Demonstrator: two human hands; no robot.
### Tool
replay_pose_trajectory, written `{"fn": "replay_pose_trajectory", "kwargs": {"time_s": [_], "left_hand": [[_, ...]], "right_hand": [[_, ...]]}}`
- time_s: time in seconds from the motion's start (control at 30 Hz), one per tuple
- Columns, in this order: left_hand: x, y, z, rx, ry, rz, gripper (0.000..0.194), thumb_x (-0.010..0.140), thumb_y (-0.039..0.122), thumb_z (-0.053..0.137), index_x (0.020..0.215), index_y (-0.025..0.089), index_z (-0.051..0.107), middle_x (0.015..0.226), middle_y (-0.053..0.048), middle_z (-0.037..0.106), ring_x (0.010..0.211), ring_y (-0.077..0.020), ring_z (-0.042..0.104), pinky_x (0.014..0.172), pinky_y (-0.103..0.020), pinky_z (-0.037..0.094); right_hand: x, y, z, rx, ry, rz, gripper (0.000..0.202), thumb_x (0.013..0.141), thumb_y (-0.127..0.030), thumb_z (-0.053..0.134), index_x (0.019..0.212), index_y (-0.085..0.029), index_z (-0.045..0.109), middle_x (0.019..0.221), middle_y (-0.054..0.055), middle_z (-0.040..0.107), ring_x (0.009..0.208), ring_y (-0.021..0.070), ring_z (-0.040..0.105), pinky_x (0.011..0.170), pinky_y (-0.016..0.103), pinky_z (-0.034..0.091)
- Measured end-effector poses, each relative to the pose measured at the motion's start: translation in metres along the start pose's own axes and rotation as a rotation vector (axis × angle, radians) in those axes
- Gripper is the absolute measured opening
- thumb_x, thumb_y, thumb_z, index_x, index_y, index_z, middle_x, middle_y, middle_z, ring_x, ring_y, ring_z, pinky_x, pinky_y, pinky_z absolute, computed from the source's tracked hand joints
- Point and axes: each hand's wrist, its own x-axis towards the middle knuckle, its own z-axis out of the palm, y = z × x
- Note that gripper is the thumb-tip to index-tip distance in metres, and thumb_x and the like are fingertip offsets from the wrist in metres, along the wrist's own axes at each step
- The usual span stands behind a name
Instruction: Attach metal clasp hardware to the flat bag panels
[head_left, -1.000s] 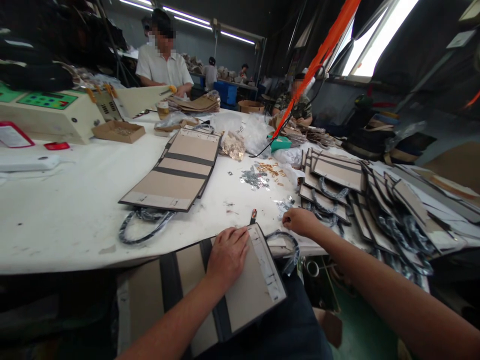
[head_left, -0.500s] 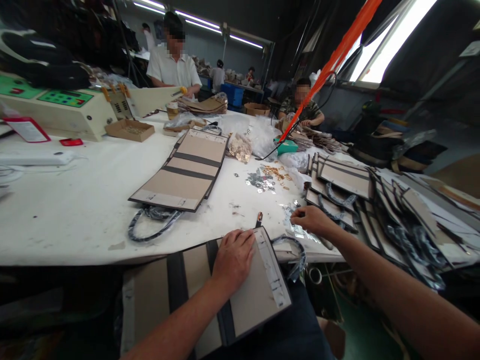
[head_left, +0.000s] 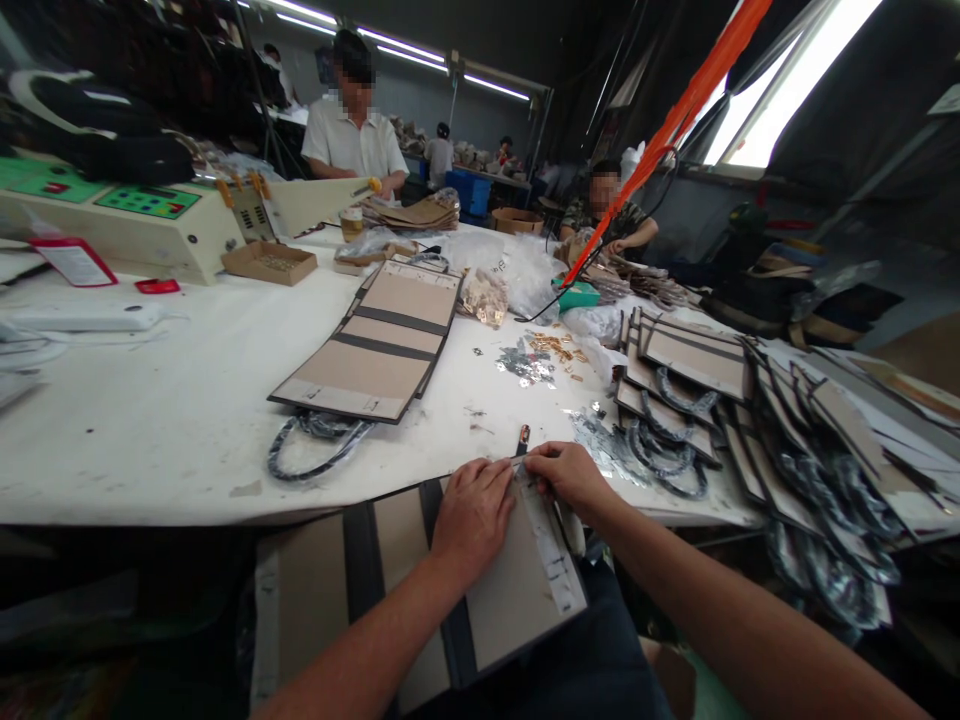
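A beige bag panel (head_left: 517,600) with dark bands rests across my lap, against the table edge. My left hand (head_left: 476,515) lies flat on it, fingers stretched toward its upper edge. Close to those fingertips, my right hand (head_left: 566,475) is closed in a pinch at the panel's upper corner. What it pinches is too small to make out. A dark tab with a gold-coloured metal end (head_left: 523,436) sticks out past the edge there. Thin silvery metal pieces (head_left: 611,445) lie scattered on the table beyond my right hand.
Another stack of bag panels (head_left: 375,345) with a wrapped handle lies ahead. More panels with wrapped handles (head_left: 675,375) are piled at right. Gold-coloured metal parts (head_left: 559,345) sit mid-table. A machine with green panels (head_left: 142,200) stands at left. An orange strap (head_left: 660,150) hangs down. Co-workers sit beyond.
My right hand has moved left from the scattered silvery pieces to the panel's upper corner, beside my left fingertips. My left hand stays on the panel.
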Motion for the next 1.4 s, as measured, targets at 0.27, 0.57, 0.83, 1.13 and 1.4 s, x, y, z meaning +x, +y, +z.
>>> {"fn": "replay_pose_trajectory", "kwargs": {"time_s": [0.27,0.57,0.83,1.13,1.4], "left_hand": [[0.000,0.000,0.000,-0.001,-0.015,-0.010,0.040,0.098,0.021,0.062,0.138,0.019,0.064,0.144,-0.006,0.065,0.128,-0.0312,0.053,0.112,-0.054,0.045],[0.002,0.001,-0.001,-0.055,0.013,-0.028,0.039,0.098,0.020,0.063,0.136,0.023,0.066,0.141,-0.006,0.067,0.126,-0.0301,0.054,0.111,-0.054,0.045],[0.007,0.007,0.001,-0.099,0.086,-0.087,0.027,0.100,0.026,0.063,0.126,0.026,0.071,0.131,-0.004,0.073,0.116,-0.0277,0.059,0.101,-0.050,0.047],[0.018,0.012,0.000,-0.058,0.078,-0.162,0.018,0.099,0.028,0.066,0.111,0.033,0.079,0.116,-0.001,0.076,0.108,-0.0271,0.060,0.089,-0.048,0.046],[0.026,0.008,-0.002,-0.044,0.033,-0.150,0.013,0.095,0.026,0.071,0.101,0.032,0.080,0.115,-0.002,0.076,0.109,-0.0287,0.060,0.089,-0.050,0.045]], "right_hand": [[-0.001,0.003,-0.002,-0.201,0.051,-0.044,0.017,0.080,-0.033,0.066,0.077,-0.018,0.072,0.048,-0.002,0.061,0.045,0.0140,0.054,0.048,0.025,0.038],[-0.005,-0.004,-0.002,-0.351,0.080,-0.101,0.016,0.081,-0.031,0.063,0.075,-0.019,0.071,0.052,-0.001,0.063,0.055,0.0166,0.058,0.059,0.027,0.039],[-0.006,-0.012,-0.002,-0.469,0.058,-0.094,0.014,0.081,-0.026,0.061,0.071,-0.019,0.070,0.054,0.000,0.063,0.058,0.0175,0.059,0.060,0.027,0.039],[0.000,-0.013,-0.009,-0.485,-0.040,-0.092,0.010,0.078,-0.024,0.068,0.069,-0.019,0.069,0.050,-0.002,0.061,0.051,0.0150,0.056,0.056,0.026,0.038],[-0.006,-0.028,-0.027,-0.070,0.070,-0.226,0.030,0.088,-0.048,0.070,0.075,-0.020,0.068,0.048,-0.005,0.054,0.044,0.0129,0.048,0.049,0.026,0.038]]}}
